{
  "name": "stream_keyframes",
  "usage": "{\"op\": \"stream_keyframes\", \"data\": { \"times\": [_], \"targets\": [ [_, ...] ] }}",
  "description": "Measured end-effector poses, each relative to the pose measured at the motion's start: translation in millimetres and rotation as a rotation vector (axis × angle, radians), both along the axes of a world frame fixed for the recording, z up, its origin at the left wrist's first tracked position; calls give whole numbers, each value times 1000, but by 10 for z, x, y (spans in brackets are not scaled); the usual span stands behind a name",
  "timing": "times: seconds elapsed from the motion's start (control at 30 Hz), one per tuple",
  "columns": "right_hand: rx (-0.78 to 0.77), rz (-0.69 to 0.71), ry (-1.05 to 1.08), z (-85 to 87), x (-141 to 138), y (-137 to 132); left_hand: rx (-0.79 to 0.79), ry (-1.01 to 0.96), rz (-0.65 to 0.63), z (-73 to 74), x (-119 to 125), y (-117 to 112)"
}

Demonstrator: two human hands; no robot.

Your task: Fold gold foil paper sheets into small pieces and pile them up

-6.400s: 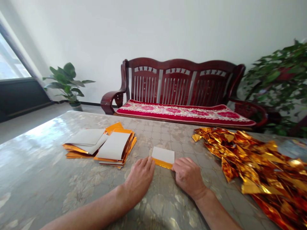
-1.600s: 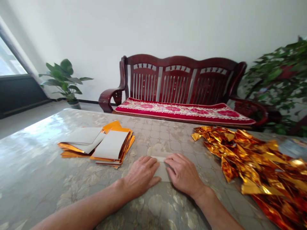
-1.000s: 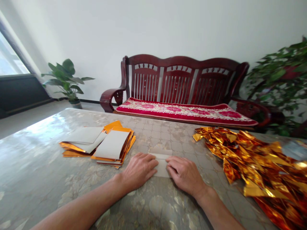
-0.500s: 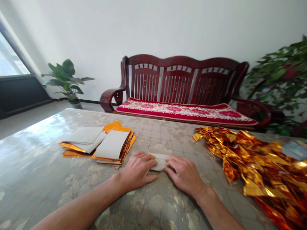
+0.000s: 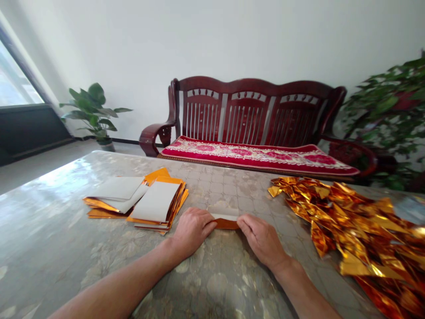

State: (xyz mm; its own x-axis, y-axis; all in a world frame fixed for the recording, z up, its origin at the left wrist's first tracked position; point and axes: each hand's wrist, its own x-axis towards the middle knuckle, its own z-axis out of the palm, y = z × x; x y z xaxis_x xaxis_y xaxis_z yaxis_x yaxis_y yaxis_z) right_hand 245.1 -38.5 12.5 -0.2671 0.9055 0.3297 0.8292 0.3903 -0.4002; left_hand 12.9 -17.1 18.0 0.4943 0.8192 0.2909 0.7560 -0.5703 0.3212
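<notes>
Between my hands, on the table, a small sheet of foil paper (image 5: pixel 227 223) is partly folded, its near flap showing the orange side and its far part the white back. My left hand (image 5: pixel 195 228) is closed on the left end of the sheet, thumb and fingers pinching the fold. At the right end, my right hand (image 5: pixel 259 237) pinches it the same way. Left of my left hand lies a stack of foil paper sheets (image 5: pixel 156 200), white side up with orange edges. Another pile of sheets (image 5: pixel 116 189) leans against it on the left.
A heap of folded shiny gold foil pieces (image 5: pixel 352 230) covers the table's right side. The table (image 5: pixel 66 248) has a patterned glossy cover. Beyond it stand a dark red wooden bench (image 5: pixel 245 113) with a red floral cushion (image 5: pixel 259 155) and a potted plant (image 5: pixel 96 110).
The sheet's near edge has been lifted and folded away from me, so orange now shows where white did. The fingers of both hands have closed into pinches, and the hands are slightly farther apart.
</notes>
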Motion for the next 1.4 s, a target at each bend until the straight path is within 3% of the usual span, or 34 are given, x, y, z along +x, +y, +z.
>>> {"op": "stream_keyframes", "data": {
  "times": [0.2,0.43,0.7,0.9,1.4],
  "targets": [
    [98,-131,-67,-54,-93,64,-36,6,85,-28,27,45],
    [221,-143,-210,-57,-116,114,-62,40,141,-20,64,49],
    [194,-150,-251,-86,-115,148,-9,82,185,-9,74,66],
    [197,-149,-265,-96,-111,159,-15,59,287,-34,67,97],
    [186,-174,-265,-92,-129,160,-60,49,330,-43,64,118]
  ]
}}
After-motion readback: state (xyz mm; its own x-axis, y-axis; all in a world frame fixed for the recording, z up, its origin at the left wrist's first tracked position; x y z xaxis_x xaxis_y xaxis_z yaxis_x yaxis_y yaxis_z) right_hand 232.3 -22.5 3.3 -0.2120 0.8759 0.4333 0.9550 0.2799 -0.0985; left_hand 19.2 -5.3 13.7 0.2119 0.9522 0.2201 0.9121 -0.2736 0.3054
